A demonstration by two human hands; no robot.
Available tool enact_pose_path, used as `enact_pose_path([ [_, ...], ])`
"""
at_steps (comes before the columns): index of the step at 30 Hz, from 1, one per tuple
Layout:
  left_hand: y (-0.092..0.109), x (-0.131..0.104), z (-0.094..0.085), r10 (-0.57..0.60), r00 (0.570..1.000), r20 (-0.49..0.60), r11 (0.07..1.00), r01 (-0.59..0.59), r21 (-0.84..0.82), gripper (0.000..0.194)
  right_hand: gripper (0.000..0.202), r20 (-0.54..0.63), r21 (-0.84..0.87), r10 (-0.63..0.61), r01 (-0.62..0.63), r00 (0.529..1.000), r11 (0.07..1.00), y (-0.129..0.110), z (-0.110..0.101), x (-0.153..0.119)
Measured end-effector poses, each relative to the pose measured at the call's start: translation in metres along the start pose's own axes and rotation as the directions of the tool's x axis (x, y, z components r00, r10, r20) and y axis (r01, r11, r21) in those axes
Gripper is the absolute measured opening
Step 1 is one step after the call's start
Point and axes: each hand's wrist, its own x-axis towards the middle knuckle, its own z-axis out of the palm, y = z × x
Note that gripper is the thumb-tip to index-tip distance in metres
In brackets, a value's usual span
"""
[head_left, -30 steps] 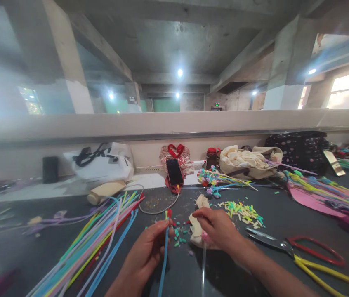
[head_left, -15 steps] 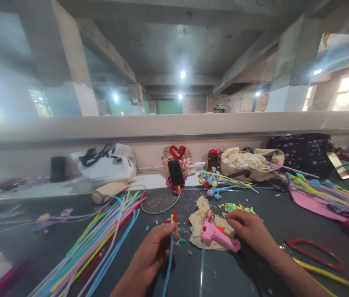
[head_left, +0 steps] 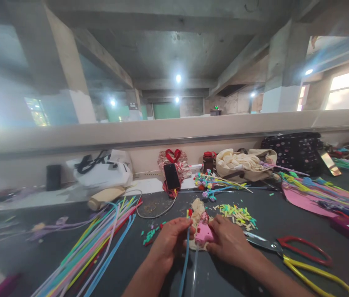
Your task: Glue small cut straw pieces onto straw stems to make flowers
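Observation:
My left hand (head_left: 170,241) pinches a blue plastic stick (head_left: 185,264) that has small red and yellow pieces at its top end. My right hand (head_left: 230,243) grips a pink glue gun (head_left: 203,233), its nozzle close to the stick's tip. Both hands meet over a crumpled cream cloth (head_left: 197,208) on the dark table (head_left: 286,222). A clear glue stick (head_left: 194,272) trails from the gun toward me.
A bundle of coloured sticks (head_left: 97,243) lies to the left. Cut coloured bits (head_left: 236,213) lie beyond my right hand. Red and yellow scissors (head_left: 301,258) sit at right. A phone (head_left: 172,176), bags and finished stick flowers (head_left: 211,183) line the back.
My right hand left the glue gun on the cloth half a second ago and now grips it again. Both hands have come together, the gun beside the blue stick's tip.

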Motion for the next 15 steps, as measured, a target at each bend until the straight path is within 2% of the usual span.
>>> enact_pose_path([
  [3,-0.009,0.016,0.000,0.036,0.999,-0.036,0.999,-0.035,0.038,0.011,0.028,0.034,-0.023,0.037,-0.036,0.999,0.999,0.002,0.004,0.004],
  [7,-0.020,0.034,-0.007,0.057,0.995,-0.079,0.992,-0.048,0.113,0.010,0.023,0.049,0.050,0.008,-0.011,0.999,0.999,0.012,0.008,0.006],
  [12,-0.031,0.046,-0.011,0.079,0.991,-0.107,0.974,-0.054,0.221,0.013,0.018,0.038,0.226,-0.049,0.039,0.998,0.973,0.028,0.000,0.006],
  [15,-0.035,0.047,-0.011,0.103,0.989,-0.108,0.962,-0.072,0.263,0.012,0.020,0.006,0.398,-0.073,0.064,0.997,0.915,0.041,-0.012,0.006],
])
